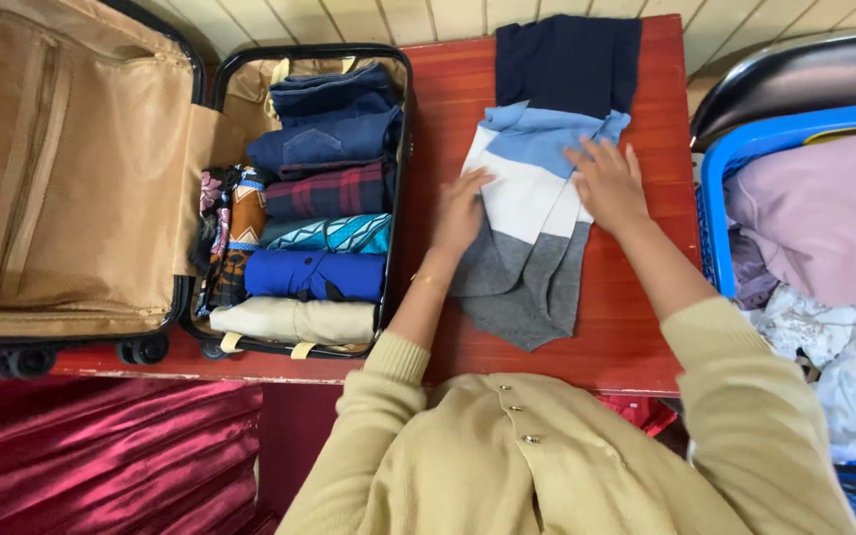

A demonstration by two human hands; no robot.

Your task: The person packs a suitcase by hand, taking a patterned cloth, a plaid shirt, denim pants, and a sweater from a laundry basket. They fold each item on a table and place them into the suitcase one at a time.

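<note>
Both hands flat, fingers spread: left hand (460, 211), right hand (608, 184) pressing half-folded striped garment (532, 213); suitcase (400, 149) left of them nearly packed; basket (720, 168) to the right holds more.

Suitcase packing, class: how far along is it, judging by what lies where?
Done: rolled clothes fill the open suitcase. In hand: left hand and right hand press flat on a striped sweater on the red table. Left: garments heaped in the blue basket.
</note>
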